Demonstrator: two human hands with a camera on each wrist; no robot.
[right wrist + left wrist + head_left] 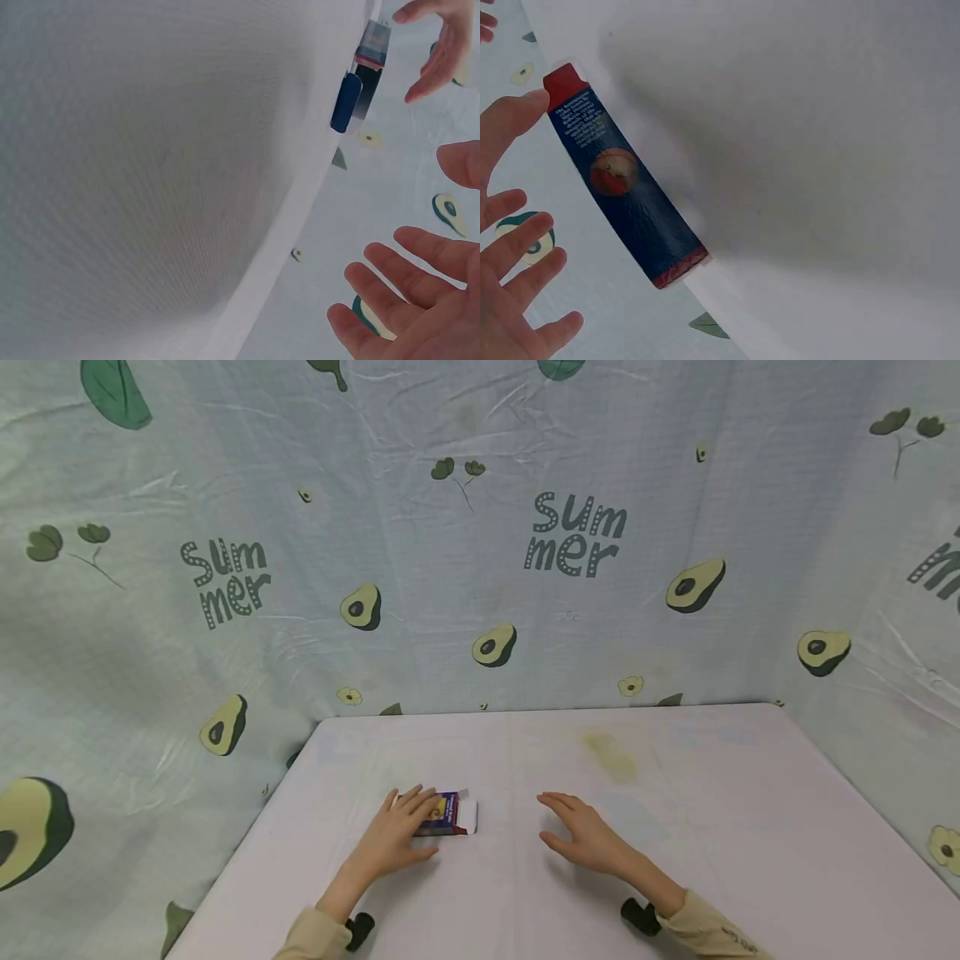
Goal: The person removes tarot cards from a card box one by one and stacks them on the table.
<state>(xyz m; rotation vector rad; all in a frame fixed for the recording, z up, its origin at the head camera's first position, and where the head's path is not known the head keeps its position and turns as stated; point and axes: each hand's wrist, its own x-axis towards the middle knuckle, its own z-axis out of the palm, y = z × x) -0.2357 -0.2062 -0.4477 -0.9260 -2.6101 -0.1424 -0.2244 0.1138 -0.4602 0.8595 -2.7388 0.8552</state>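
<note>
A small dark blue carton [450, 814] with red ends lies on the table, its right end showing a white flap. In the left wrist view, the long side of this carton [622, 176] carries white print and a round picture. My left hand [393, 839] hovers over the carton's left part with fingers spread, hiding that part from the head view. Its thumb tip overlaps the red end in the left wrist view. Apart from it, my right hand [590, 838] is held over the table with fingers loosely extended and nothing in them.
The white table [510, 893] has a yellowish stain [611, 756] toward its back. Behind it hangs a pale sheet [420, 543] printed with avocados and lettering. A black device [640, 916] sits at the right wrist, and another black device [361, 932] at the left.
</note>
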